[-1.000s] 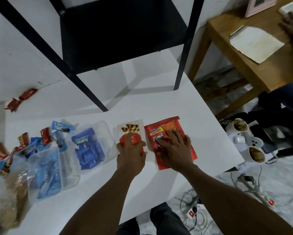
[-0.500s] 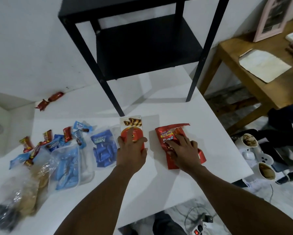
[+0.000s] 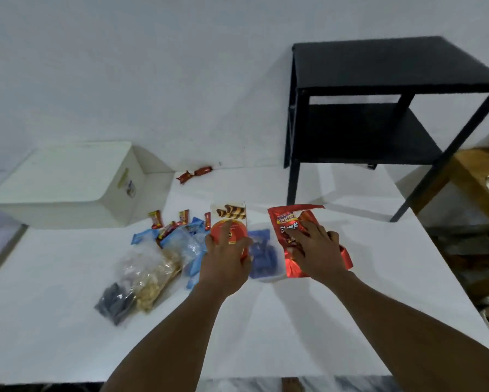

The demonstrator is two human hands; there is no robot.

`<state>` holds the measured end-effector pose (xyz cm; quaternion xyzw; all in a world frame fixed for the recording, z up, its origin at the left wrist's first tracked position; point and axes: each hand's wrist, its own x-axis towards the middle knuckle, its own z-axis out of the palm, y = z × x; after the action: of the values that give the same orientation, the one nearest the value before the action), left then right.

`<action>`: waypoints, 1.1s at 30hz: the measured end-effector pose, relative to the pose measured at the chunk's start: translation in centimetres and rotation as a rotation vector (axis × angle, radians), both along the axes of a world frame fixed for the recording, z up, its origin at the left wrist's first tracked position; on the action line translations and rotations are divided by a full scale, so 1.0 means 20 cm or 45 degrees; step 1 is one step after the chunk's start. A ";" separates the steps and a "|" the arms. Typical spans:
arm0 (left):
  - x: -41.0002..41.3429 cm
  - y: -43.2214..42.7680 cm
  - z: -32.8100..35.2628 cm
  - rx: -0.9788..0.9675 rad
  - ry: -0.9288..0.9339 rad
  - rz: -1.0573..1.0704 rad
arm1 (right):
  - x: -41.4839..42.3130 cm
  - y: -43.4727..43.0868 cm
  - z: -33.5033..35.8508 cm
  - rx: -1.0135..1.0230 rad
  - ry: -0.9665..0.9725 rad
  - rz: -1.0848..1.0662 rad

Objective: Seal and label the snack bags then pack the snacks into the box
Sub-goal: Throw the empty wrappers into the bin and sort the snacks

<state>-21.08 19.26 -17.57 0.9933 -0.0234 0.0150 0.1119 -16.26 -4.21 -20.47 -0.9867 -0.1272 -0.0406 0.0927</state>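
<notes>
My left hand (image 3: 226,250) grips a white and red wafer-roll pack (image 3: 230,222) and holds it lifted above the white table (image 3: 266,329). My right hand (image 3: 316,247) grips a torn-open red snack pouch (image 3: 287,224), also raised off the table. Under and between them lies a clear bag of blue snacks (image 3: 261,256). Left of it sit several small blue and red wrapped snacks (image 3: 175,226) and clear bags of light and dark snacks (image 3: 141,275). A white box (image 3: 67,185) stands at the back left.
A black two-shelf stand (image 3: 379,114) rises at the table's back right corner. Two red wrapped sweets (image 3: 195,174) lie by the wall. A wooden table (image 3: 481,176) stands to the right, past the table edge.
Both hands have lifted their packs off the table and carried them left, over the bag of blue snacks. My view has swung left and up, bringing the white box into sight.
</notes>
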 end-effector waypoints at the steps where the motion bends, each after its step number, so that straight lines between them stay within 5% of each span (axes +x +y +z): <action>1: -0.05 0.11 0.02 0.011 -0.014 0.028 | -0.01 0.11 0.03 0.007 -0.008 0.037; 17: -1.69 1.85 0.03 -0.101 0.077 1.048 | -0.93 2.23 0.11 0.041 0.176 0.994; 26: -2.45 2.04 -0.28 -0.343 0.343 1.554 | -1.52 2.86 -0.19 -0.112 0.494 1.527; 33: -2.53 2.21 -0.54 -0.626 0.514 1.727 | -1.63 3.19 -0.57 -0.182 0.976 1.526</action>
<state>-71.62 63.44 -28.32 0.7197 0.6191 -0.0971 0.2988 -48.79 59.69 -31.91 -0.6955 -0.6084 0.3753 0.0723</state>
